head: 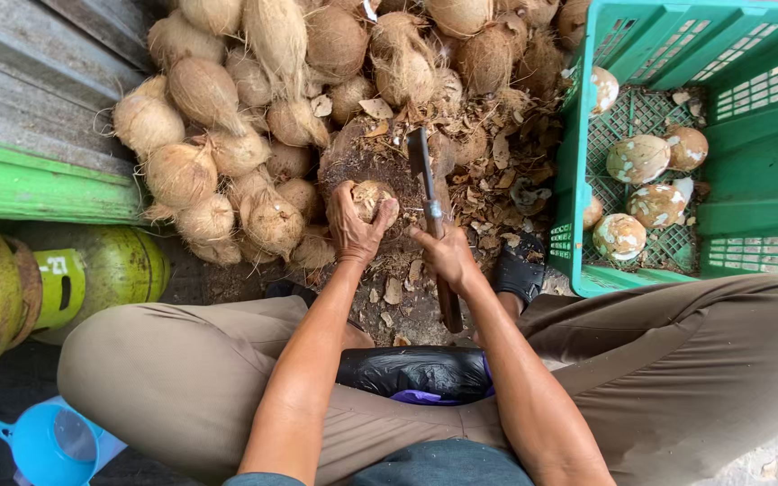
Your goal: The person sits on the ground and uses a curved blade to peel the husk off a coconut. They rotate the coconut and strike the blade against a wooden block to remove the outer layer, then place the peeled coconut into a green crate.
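— Coconut (371, 200) sits on a worn chopping stump (353, 162), centre of the scene, just beyond the knees. Partly husked, brown and fibrous.

— How would it handle?

— Hard shell, I'd judge; stiff, round, fairly heavy for its size, likely to roll. Loose fibres give grip. Best taken from the near side with fingers curled over the top, well apart from the blade's path.

— Hands?

— Left hand (356, 225) is cupped over the coconut, fingers bent around it, pressing it onto the stump. Right hand (447, 256) is closed tight around the handle of a long cleaver (427, 184), blade pointing far, just right of the nut.

— Surroundings?

— Pile of unhusked coconuts (227, 135) far and left. Husk chips (488, 171) litter the ground to the right. Green plastic crate (749, 171) far right holds peeled, pale coconuts (638, 158). Green gas cylinder (92, 270) near left; blue scoop (47, 441) nearest left.
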